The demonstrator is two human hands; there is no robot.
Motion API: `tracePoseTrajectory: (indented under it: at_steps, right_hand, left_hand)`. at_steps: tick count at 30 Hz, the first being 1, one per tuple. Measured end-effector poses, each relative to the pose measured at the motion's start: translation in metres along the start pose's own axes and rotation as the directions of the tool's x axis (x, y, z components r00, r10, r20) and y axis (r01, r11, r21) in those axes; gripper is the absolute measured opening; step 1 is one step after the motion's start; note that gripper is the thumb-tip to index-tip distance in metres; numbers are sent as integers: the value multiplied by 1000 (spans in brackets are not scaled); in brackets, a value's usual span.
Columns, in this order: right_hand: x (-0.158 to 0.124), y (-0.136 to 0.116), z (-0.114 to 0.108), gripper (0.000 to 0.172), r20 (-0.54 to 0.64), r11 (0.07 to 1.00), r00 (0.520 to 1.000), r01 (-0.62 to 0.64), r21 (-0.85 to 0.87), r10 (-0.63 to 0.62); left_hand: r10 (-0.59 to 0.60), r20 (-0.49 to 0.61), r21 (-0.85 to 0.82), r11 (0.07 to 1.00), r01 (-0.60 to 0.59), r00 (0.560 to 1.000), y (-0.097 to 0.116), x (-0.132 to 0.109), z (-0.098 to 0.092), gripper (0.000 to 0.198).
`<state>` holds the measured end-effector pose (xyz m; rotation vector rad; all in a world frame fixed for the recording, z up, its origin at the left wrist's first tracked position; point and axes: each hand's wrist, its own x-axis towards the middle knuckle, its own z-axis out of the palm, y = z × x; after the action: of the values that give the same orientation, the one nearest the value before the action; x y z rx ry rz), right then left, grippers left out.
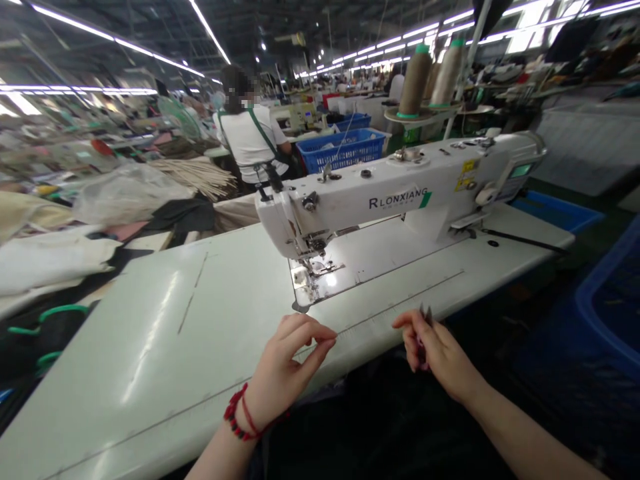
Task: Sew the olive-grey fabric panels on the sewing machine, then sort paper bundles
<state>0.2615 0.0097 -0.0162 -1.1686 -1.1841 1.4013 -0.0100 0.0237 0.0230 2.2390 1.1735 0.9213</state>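
Note:
My left hand [283,367], with a red beaded bracelet [240,413] on the wrist, rests over the front of the pale green sewing table [125,320]. Its thumb and fingertips are pinched together, and nothing shows between them. My right hand [437,353] is at the table's front edge, gripping small dark thread snips [424,333]. Both hands are just in front of the presser foot [314,270] of a white Lonxiang sewing machine [380,200]. No fabric lies under the needle.
Two thread cones [414,81] stand on a stand behind the machine. A co-worker [247,137] in a white shirt sits beyond it, near a blue basket [343,150]. Piled fabric [125,197] lies to the left. A large blue bin [600,313] stands to the right.

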Motion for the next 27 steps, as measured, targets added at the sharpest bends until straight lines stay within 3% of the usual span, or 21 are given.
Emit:
tracePoseTrajectory:
  at_steps: [3, 6, 11, 16, 22, 27]
  right_hand:
    - [-5, -15, -4, 28, 118, 885, 985, 163, -436, -124]
    - [-5, -33, -11, 28, 219, 752, 968, 233, -617, -120]
    - [7, -55, -10, 31, 238, 629, 966, 246, -737, -98]
    - [20, -69, 14, 31, 361, 448, 928, 365, -816, -97]
    - [34, -66, 39, 38, 419, 269, 898, 440, -857, -133]
    - [45, -56, 58, 38, 416, 148, 896, 438, -887, -156]
  left_hand:
    - [6, 26, 59, 998, -8, 1000, 6, 2, -3, 10]
    - [8, 33, 91, 996, -11, 999, 12, 4, -9, 10]
    - [24, 5, 153, 988, -25, 1000, 18, 8, -21, 10]
    - [46, 8, 311, 949, -46, 999, 16, 14, -26, 8]
    - [55, 68, 481, 873, -81, 996, 10, 17, -22, 11]
    - [56, 105, 504, 858, -101, 993, 10, 21, -18, 13]
